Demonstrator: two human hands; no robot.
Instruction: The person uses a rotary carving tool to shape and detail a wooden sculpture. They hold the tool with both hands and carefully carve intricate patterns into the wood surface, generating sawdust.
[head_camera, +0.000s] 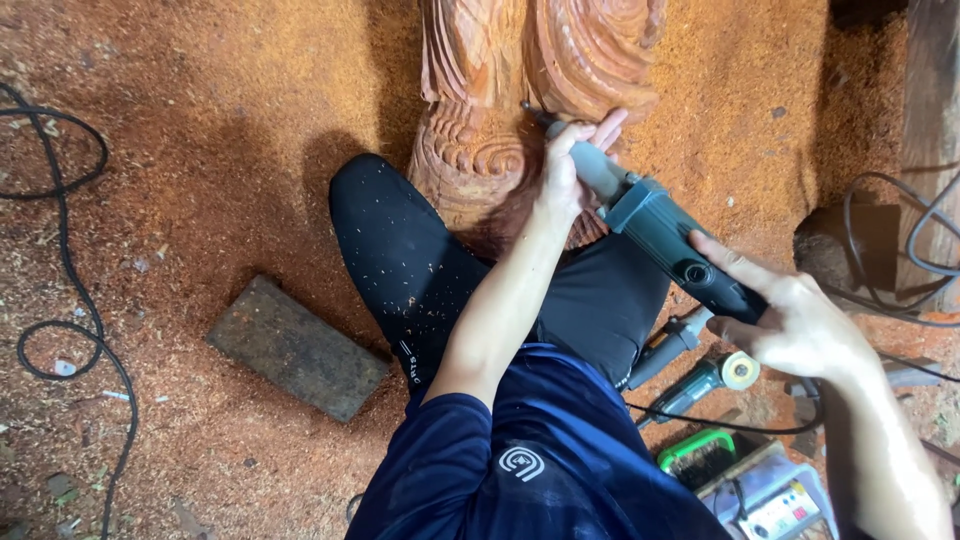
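A reddish carved wooden sculpture (500, 90) with swirl and feather patterns stands at the top middle, on a floor thick with sawdust. My left hand (572, 170) grips the grey nose of a dark green die grinder (660, 235), whose bit touches the carving. My right hand (800, 325) holds the grinder's rear body, fingers spread over it. My knee in black trousers (400, 240) rests beside the carving's base.
A flat grey block (295, 347) lies on the sawdust at left. Black cables (65, 260) loop along the left edge. Two more power tools (700, 375), a green-handled brush (700, 455) and a small box lie at lower right. Cables and timber are at right.
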